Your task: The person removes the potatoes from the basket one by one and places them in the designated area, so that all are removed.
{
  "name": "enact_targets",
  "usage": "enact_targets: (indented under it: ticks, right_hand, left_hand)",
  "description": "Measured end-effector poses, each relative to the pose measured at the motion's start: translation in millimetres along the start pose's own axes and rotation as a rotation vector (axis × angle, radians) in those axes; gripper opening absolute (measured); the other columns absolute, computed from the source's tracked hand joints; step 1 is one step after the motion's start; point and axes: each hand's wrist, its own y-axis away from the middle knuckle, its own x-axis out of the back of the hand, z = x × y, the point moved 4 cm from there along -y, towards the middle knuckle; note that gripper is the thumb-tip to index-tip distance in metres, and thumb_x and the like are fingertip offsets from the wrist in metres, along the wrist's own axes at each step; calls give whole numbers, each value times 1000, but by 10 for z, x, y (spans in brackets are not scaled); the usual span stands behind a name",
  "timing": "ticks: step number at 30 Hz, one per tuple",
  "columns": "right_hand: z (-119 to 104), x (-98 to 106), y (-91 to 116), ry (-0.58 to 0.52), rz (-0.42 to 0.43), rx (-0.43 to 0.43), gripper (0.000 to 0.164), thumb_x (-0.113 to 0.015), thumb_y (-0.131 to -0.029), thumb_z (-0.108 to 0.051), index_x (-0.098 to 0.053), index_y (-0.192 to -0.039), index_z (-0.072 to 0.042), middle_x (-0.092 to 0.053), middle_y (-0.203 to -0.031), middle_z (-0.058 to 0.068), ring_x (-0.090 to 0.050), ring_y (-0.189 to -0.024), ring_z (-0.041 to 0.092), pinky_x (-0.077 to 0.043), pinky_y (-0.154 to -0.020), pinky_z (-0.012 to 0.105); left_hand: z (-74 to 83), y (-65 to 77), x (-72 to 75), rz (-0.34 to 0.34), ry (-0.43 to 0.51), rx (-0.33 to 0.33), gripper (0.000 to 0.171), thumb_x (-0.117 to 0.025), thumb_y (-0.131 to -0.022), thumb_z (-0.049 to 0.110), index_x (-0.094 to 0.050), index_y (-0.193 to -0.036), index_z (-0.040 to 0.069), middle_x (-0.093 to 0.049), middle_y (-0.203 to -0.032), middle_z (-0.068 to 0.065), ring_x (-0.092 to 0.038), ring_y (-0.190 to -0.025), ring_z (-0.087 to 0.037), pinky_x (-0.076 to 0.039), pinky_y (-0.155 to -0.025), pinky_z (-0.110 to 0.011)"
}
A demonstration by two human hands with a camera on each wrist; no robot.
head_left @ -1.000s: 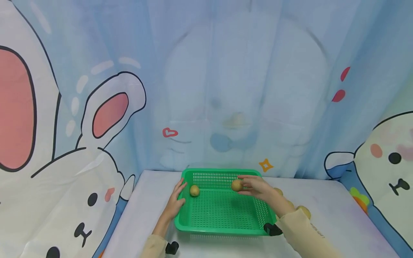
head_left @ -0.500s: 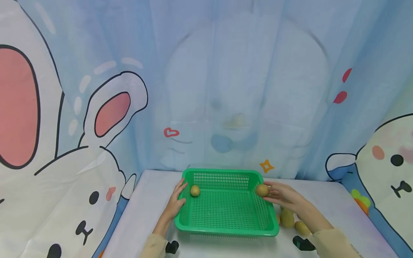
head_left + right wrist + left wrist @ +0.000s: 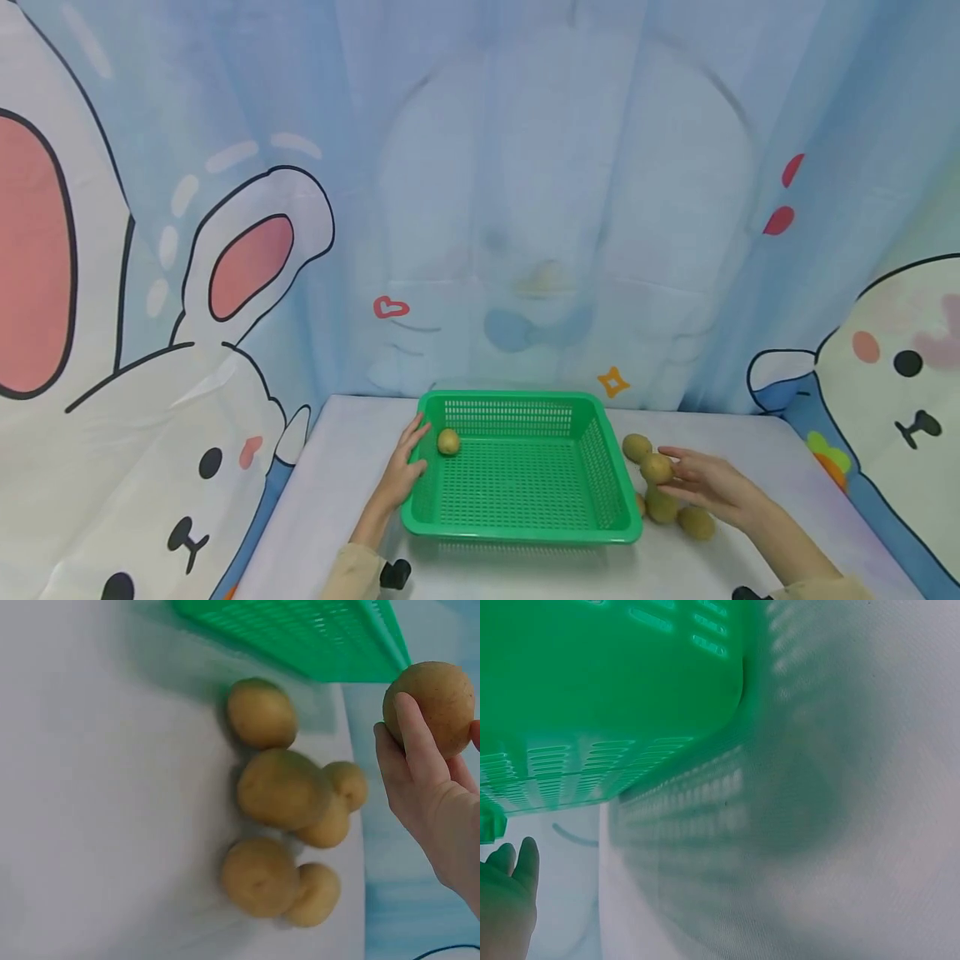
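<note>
In the head view my right hand (image 3: 708,483) holds a potato (image 3: 657,468) between thumb and fingers, to the right of the green plastic basket (image 3: 525,535). The right wrist view shows this potato (image 3: 431,705) lifted off the table, at the fingers. Several more potatoes (image 3: 277,787) lie close together on the table below it. One potato (image 3: 448,442) sits inside the basket, by its left wall. My left hand (image 3: 400,479) rests against the basket's left rim, its fingers fairly straight; the left wrist view shows only part of this hand (image 3: 506,907).
A white-covered table (image 3: 330,467) bears the basket. Behind it hangs a blue curtain (image 3: 510,167) printed with cartoon animals. Potatoes such as this one (image 3: 696,523) lie along the basket's right side.
My right hand has carried the potato rightward, from over the basket out past its right rim, above the loose potatoes. The left hand stays on the left rim.
</note>
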Motion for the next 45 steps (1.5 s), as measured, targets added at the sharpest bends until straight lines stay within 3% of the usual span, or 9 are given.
enact_targets:
  ticks: [4, 12, 18, 21, 23, 25, 29, 36, 45]
  right_hand:
    - [157, 179, 100, -16, 13, -34, 54, -47, -97, 1, -32, -147, 9, -33, -132, 25, -58, -103, 16, -42, -102, 48]
    - [518, 407, 214, -49, 49, -95, 42, -46, -98, -2, -47, -138, 12, -30, -134, 34, -61, -99, 21, -40, -103, 51]
    - [649, 412, 269, -35, 60, -124, 38, -49, -99, -5, -52, -135, 9, -23, -139, 42, -62, -98, 21, -40, -104, 52]
    - [623, 339, 320, 291, -84, -29, 39, -55, -99, -7, -52, -133, 12, -31, -141, 41, -60, -104, 14, -46, -100, 41]
    - [642, 297, 344, 361, -114, -17, 43, -56, -97, -4, -48, -134, 16, -44, -135, 35, -57, -107, 14, -47, -99, 40]
    - [692, 254, 340, 349, -84, -54, 53, -55, -96, -2, -35, -140, 18, -47, -132, 32, -54, -110, 18, -47, -100, 40]
    - [832, 229, 305, -50, 162, -204, 65, -47, -95, 2, -13, -148, 17, -43, -128, 30, -48, -112, 35, -39, -105, 52]
    - [838, 194, 248, 117, 264, -174, 62, -46, -95, 0, -17, -148, 16, -38, -136, 33, -47, -111, 38, -45, -99, 51]
    - [832, 163, 290, 69, 296, -172, 62, -52, -93, 3, -23, -145, 17, -52, -118, 22, -54, -101, 33, -48, -96, 49]
  left_hand:
    - [-3, -7, 4, -8, -4, 10, 65, -44, -83, -15, -32, -147, -13, -11, -161, -25, -5, -147, -45, -32, -94, -49]
    - [5, -18, 15, 2, -5, 11, 65, -45, -83, -15, -33, -146, -14, -13, -161, -26, -6, -147, -45, -31, -95, -47]
    - [-15, -5, 18, -6, -6, 20, 65, -45, -83, -14, -33, -147, -13, -12, -161, -25, -6, -148, -44, -30, -98, -47]
    - [-10, -6, 22, -1, -2, 15, 64, -44, -83, -15, -33, -146, -14, -12, -161, -25, -6, -148, -45, -30, -96, -47]
    - [-4, -6, 23, 2, 2, 13, 64, -44, -83, -15, -33, -146, -14, -12, -161, -25, -5, -148, -45, -30, -96, -47]
    - [0, -6, 20, 5, 4, 12, 64, -44, -83, -15, -33, -146, -14, -12, -161, -26, -6, -147, -45, -30, -98, -49]
    - [-6, -6, 14, 8, 5, 18, 65, -44, -82, -15, -33, -146, -14, -12, -161, -26, -5, -148, -45, -26, -105, -53]
    - [-6, -1, 17, 15, 11, 22, 66, -44, -81, -15, -33, -146, -14, -12, -161, -25, -5, -148, -45, -25, -104, -54]
    - [-27, -8, 2, -4, 20, 14, 64, -43, -84, -14, -32, -146, -14, -10, -161, -25, -4, -147, -46, -27, -102, -54]
